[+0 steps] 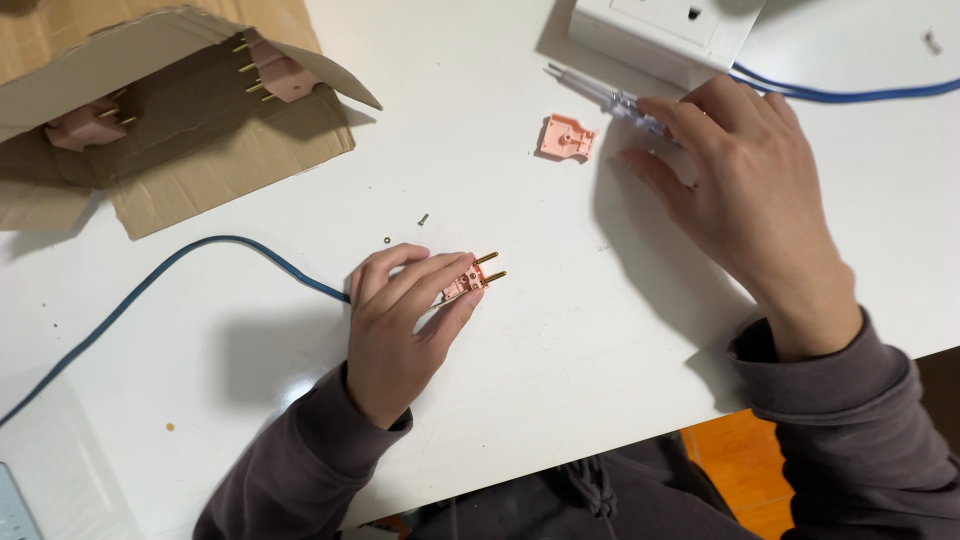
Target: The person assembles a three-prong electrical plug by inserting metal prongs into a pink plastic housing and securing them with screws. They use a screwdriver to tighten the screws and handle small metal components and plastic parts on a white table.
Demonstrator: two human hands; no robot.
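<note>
On white table (560,330), largest to smallest:
- Cardboard box (200,160) at 10 o'clock, flaps open, pink plugs (275,70) inside.
- Right hand (740,190) at 2 o'clock, fingers loosely curled on clear-handled screwdriver (600,92), just beside white socket box (665,30).
- Left hand (400,320) near centre, pinching open pink plug (470,280), brass prongs toward 2 o'clock, blue cable (200,250) trailing toward 9 o'clock.
- Pink plug cover (567,137) at 1 o'clock, lying apart.
- Loose screw (423,219) at 12 o'clock from left hand.
</note>
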